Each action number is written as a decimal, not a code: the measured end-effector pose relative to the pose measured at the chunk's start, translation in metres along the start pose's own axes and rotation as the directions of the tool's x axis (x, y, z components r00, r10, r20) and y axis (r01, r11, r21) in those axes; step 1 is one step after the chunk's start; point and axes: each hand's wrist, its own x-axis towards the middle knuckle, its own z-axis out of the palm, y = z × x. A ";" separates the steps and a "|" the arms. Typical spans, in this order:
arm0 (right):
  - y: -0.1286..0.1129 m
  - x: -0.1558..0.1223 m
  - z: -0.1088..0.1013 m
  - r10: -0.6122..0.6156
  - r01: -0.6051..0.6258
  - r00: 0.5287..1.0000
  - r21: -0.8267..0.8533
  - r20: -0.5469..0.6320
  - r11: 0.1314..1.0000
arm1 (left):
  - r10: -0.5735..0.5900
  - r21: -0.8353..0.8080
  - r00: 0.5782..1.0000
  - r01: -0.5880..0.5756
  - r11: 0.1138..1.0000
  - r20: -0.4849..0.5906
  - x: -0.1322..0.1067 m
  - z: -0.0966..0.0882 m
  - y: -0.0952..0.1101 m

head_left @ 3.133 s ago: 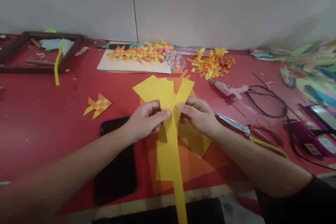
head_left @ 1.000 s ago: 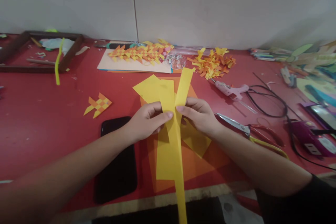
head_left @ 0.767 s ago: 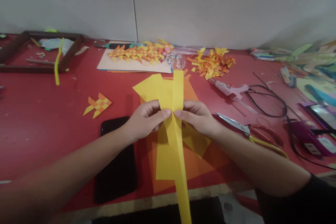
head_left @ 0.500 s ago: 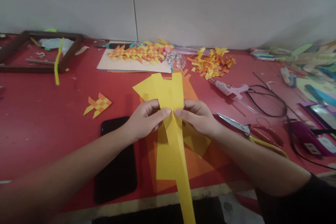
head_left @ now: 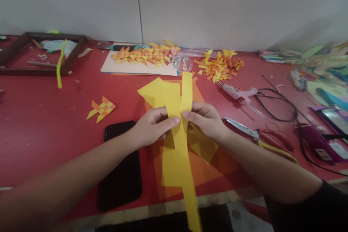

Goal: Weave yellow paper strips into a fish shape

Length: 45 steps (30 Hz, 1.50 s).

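At a red table (head_left: 40, 134) strewn with craft supplies, a person works yellow paper between both hands. At far left lie a dark wooden frame (head_left: 16, 49) and a lime-green stick (head_left: 59, 63). Nearer are a small woven paper fish (head_left: 101, 108) in an orange-and-yellow check and a glossy black phone (head_left: 121, 168), lying flat.

At centre, the left hand (head_left: 150, 128) and right hand (head_left: 206, 119) are drawn close together, thumb tips almost touching. Both pinch a long yellow strip (head_left: 190, 195) that rises between them and hangs down past the table edge. Beneath it, loose yellow sheets (head_left: 156, 92) lie fanned over a flat orange sheet (head_left: 206, 170).

The grip looks best kept right at the pinch point, with the edges squared so the thin, smooth, matte paper does not skew or crease unevenly.

Behind the hands, more woven pieces (head_left: 144, 55) line a cream card, and a heap of curled scraps (head_left: 220, 65) sits beside them. To the right rest a pink glue gun (head_left: 240, 94) and red-handled scissors (head_left: 255, 136).
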 end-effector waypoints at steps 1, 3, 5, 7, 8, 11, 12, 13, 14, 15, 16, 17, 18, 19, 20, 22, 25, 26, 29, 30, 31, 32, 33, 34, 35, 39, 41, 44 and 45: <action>0.000 0.000 0.000 0.011 -0.011 1.000 0.006 0.009 1.000 | 0.009 0.024 1.000 -0.009 1.000 0.000 0.000 0.000 0.001; 0.001 -0.001 0.000 0.030 -0.030 0.999 0.012 0.037 0.999 | 0.036 0.057 0.999 -0.036 0.998 -0.009 0.000 0.000 0.001; 0.000 -0.001 0.000 0.044 -0.044 0.997 -0.005 0.069 0.999 | 0.066 0.071 0.998 -0.065 0.995 -0.016 0.001 -0.001 0.002; -0.001 -0.001 0.000 0.040 -0.037 0.995 -0.032 0.087 0.999 | 0.092 0.081 0.996 -0.090 0.993 -0.022 0.001 -0.001 0.002; -0.001 -0.001 0.001 0.033 -0.029 0.995 -0.043 0.092 0.999 | 0.103 0.086 0.994 -0.100 0.991 -0.025 0.001 -0.001 0.001; -0.003 -0.001 0.001 0.002 0.003 0.997 -0.053 0.079 0.999 | 0.118 0.090 0.992 -0.115 0.989 -0.033 0.002 -0.001 0.001; -0.003 -0.001 0.002 -0.009 0.012 0.998 -0.055 0.068 0.998 | 0.118 0.084 0.992 -0.114 0.990 -0.035 0.002 -0.002 0.001; -0.003 -0.001 0.002 -0.018 0.022 0.998 -0.060 0.055 0.998 | 0.115 0.075 0.993 -0.112 0.991 -0.039 0.002 -0.002 0.000; -0.004 -0.001 0.002 -0.027 0.030 0.999 -0.068 0.040 0.997 | 0.112 0.062 0.993 -0.109 0.992 -0.045 0.002 -0.002 0.000; -0.004 -0.001 0.002 -0.035 0.037 0.999 -0.077 0.027 0.996 | 0.108 0.047 0.993 -0.106 0.993 -0.051 0.003 -0.002 0.000; -0.004 -0.001 0.002 -0.039 0.040 0.999 -0.085 0.016 0.996 | 0.105 0.032 0.993 -0.103 0.994 -0.058 0.003 -0.001 0.000; -0.004 -0.001 0.002 -0.042 0.042 0.999 -0.088 0.008 0.995 | 0.102 0.019 0.993 -0.101 0.995 -0.066 0.003 -0.001 0.000; -0.004 0.000 0.002 -0.043 0.043 0.999 -0.085 0.003 0.995 | 0.100 0.010 0.992 -0.100 0.995 -0.073 0.003 -0.001 0.000; -0.004 0.000 0.002 -0.042 0.042 0.999 -0.079 0.001 0.996 | 0.097 0.001 0.992 -0.097 0.995 -0.080 0.003 -0.001 0.000; -0.004 0.001 0.002 -0.041 0.041 0.999 -0.070 -0.001 0.997 | 0.087 -0.007 0.992 -0.088 0.996 -0.088 0.002 -0.001 0.000; -0.004 0.001 0.003 -0.038 0.038 0.999 -0.055 -0.006 0.998 | 0.055 -0.023 0.995 -0.057 0.998 -0.084 0.001 0.000 0.001; -0.005 0.001 0.003 -0.038 0.038 0.999 -0.040 -0.016 0.998 | 0.027 -0.008 1.000 -0.027 1.000 0.008 -0.001 0.000 0.002; -0.005 0.001 0.003 -0.040 0.039 0.999 -0.030 -0.020 0.999 | 0.034 0.014 0.999 -0.034 0.999 0.037 -0.001 0.000 0.002; -0.005 -0.001 0.002 -0.027 0.027 1.000 0.002 -0.005 1.000 | 0.068 0.067 0.997 -0.071 0.995 0.046 -0.001 -0.001 0.001; -0.004 -0.002 0.002 -0.013 0.013 1.000 0.004 0.011 1.000 | 0.080 0.073 0.996 -0.083 0.994 0.039 0.000 -0.001 0.001; -0.004 -0.002 0.002 0.002 -0.002 1.000 -0.001 0.030 1.000 | 0.090 0.074 0.995 -0.092 0.993 0.035 0.000 -0.001 0.001; -0.004 -0.003 0.002 0.016 -0.015 0.999 -0.013 0.048 1.000 | 0.099 0.075 0.995 -0.101 0.992 0.033 0.001 -0.001 0.001; -0.004 -0.003 0.001 0.023 -0.021 0.998 -0.026 0.062 0.999 | 0.107 0.078 0.994 -0.110 0.991 0.032 0.001 -0.001 0.000; -0.003 -0.004 0.001 0.021 -0.018 0.998 -0.040 0.067 0.999 | 0.116 0.080 0.993 -0.118 0.990 0.032 0.001 -0.002 0.000; -0.003 -0.004 0.001 0.013 -0.010 0.998 -0.054 0.068 0.999 | 0.122 0.080 0.992 -0.124 0.989 0.032 0.001 -0.002 0.000; -0.003 -0.003 0.001 -0.029 0.032 0.999 -0.086 0.044 0.996 | 0.139 0.048 0.990 -0.141 0.989 0.035 0.002 -0.002 0.000; -0.004 -0.002 0.001 -0.043 0.046 0.998 -0.084 0.040 0.995 | 0.141 0.036 0.990 -0.142 0.989 0.026 0.002 -0.002 0.000; -0.003 -0.001 0.001 -0.071 0.073 0.997 -0.052 0.033 0.996 | 0.137 0.025 0.991 -0.136 0.990 0.000 0.002 -0.002 -0.001; -0.003 -0.001 0.001 -0.076 0.077 0.997 -0.044 0.026 0.996 | 0.134 0.017 0.991 -0.134 0.991 -0.010 0.002 -0.002 -0.001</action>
